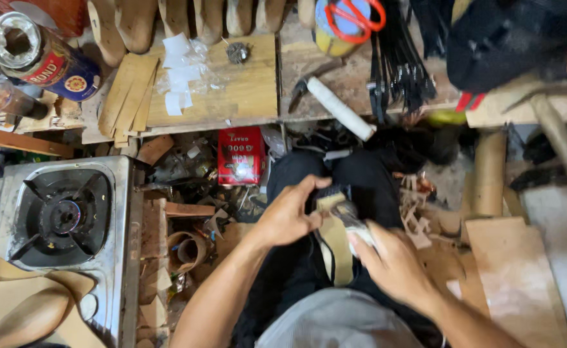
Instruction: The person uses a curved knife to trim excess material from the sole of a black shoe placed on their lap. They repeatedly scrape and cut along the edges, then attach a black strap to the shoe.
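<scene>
Left hand (288, 218) pinches top of long tan leather sole piece (336, 248) over lap; right hand (390, 261) closed on blurred brush-like tool (355, 224) against it. Beyond: cluttered wooden bench (244, 90). Above grip, red rectangular box (240, 155); far left, steel gas stove (64, 219); scraps around.

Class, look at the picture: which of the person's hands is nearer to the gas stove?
Left. The left hand holds the tan strip over the lap, on the side toward the gas stove. The right hand is beyond the strip, farther from the stove.
</scene>
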The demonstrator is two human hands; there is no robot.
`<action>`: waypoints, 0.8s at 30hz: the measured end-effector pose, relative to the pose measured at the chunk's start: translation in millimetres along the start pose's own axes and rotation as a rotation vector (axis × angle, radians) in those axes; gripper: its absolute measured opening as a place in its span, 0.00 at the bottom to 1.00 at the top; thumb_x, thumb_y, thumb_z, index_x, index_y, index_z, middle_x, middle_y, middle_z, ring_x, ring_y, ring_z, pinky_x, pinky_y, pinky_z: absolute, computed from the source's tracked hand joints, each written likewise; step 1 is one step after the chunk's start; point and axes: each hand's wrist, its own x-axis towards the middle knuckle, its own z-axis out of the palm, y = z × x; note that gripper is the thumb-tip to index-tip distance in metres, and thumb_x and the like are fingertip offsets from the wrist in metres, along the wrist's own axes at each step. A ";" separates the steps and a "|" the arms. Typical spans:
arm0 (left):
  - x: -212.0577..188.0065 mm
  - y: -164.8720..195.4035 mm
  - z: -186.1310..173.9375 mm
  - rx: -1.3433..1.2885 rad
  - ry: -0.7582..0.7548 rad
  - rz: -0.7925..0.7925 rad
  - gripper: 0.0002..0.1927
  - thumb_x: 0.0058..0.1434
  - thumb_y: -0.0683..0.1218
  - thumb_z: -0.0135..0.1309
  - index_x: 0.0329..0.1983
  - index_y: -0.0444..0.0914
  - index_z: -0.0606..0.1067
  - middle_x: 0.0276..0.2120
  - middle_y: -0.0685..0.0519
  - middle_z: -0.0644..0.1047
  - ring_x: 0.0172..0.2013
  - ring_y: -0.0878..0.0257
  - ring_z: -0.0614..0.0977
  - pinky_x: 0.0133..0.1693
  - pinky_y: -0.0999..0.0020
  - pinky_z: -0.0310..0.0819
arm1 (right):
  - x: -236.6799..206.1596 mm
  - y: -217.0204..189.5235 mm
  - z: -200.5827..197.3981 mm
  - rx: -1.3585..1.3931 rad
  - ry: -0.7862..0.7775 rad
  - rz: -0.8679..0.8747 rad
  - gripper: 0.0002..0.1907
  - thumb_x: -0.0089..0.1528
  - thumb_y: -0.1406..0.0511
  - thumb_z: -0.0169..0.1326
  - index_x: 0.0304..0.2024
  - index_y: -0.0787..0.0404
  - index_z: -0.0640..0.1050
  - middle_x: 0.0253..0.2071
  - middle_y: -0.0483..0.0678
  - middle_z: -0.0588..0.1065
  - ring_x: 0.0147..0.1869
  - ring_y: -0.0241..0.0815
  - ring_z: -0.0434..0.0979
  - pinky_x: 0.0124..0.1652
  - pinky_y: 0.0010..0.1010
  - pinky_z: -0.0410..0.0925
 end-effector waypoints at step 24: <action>29.1 -28.0 -19.9 -1.188 0.380 0.230 0.31 0.63 0.37 0.55 0.70 0.36 0.63 0.58 0.44 0.77 0.54 0.55 0.82 0.58 0.58 0.77 | 33.6 53.0 8.2 1.640 -0.112 0.646 0.34 0.59 0.48 0.55 0.59 0.64 0.74 0.54 0.54 0.79 0.54 0.50 0.81 0.52 0.44 0.73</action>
